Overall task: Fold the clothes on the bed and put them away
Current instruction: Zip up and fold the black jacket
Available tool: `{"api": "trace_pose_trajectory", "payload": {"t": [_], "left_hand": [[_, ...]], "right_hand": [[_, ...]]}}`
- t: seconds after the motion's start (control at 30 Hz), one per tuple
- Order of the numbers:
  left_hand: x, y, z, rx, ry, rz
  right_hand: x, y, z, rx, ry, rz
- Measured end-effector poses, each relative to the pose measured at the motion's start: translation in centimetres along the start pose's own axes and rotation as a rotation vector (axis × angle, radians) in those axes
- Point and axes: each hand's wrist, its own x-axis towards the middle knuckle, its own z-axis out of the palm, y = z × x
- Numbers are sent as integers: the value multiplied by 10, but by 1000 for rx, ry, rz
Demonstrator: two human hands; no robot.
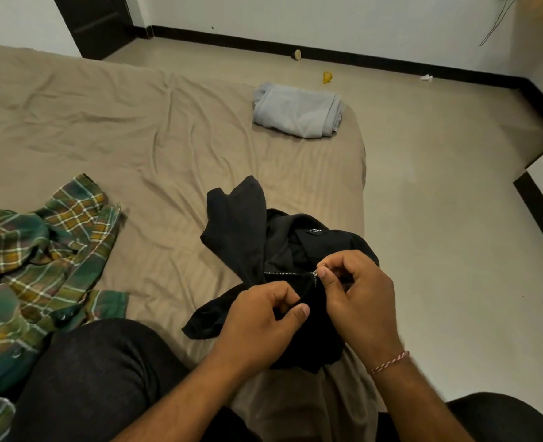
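Observation:
A black zip-up garment (248, 237) lies crumpled near the bed's right edge, label showing at the collar. My right hand (356, 291) pinches its metal zipper pull (315, 274). My left hand (264, 317) pinches the black fabric just below the zipper. A green and yellow plaid shirt (44, 260) lies unfolded on the left of the tan bed sheet (136, 132). A folded light grey garment (299, 110) sits at the bed's far right corner.
My dark-trousered knees (98, 371) rest on the bed's near side. The beige floor (448, 193) lies right of the bed, with small yellow objects (327, 76) near the black baseboard. A dark door (98, 23) stands at the back left.

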Motion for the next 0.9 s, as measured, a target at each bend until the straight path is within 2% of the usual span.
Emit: {"api": "trace_pose_trajectory", "payload": {"t": [0.1, 0.17, 0.23, 0.3, 0.37, 0.4, 0.47, 0.53, 0.6, 0.67, 0.7, 0.77, 0.8, 0.9], "left_hand": [[15, 3, -9, -504, -34, -467], [25, 3, -16, -625, 0, -636], [35, 3, -20, -551, 61, -572], [39, 7, -23, -356, 207, -366], [39, 14, -31, -311, 339, -118], [38, 18, -35, -369, 336, 16], [37, 25, -40, -512, 221, 193], [38, 23, -38, -530, 161, 164], [37, 12, -32, -408, 312, -16], [33, 2, -32, -372, 461, -152], [30, -1, -34, -377, 453, -174], [27, -2, -42, -263, 317, -130], [26, -2, -47, -149, 218, -96], [24, -6, -51, 112, -61, -125]], "right_hand": [[2, 2, -2, 90, -40, -74], [-1, -3, -4, 180, -74, -139], [-8, -11, -5, 223, -135, -250], [-15, -20, -10, 241, -195, -362], [-21, -28, -16, 263, -243, -479], [-22, -32, -17, 257, -258, -542], [-20, -33, -12, 207, -306, -623], [-13, -24, -2, 145, -419, -610], [-7, -11, 3, 95, -488, -553], [1, -1, -6, 122, -416, -471], [6, 2, -16, 158, -343, -421], [16, 12, -38, 151, -220, -355], [19, 21, -47, 93, -231, -336], [18, 47, -53, -163, -553, -226]]}}
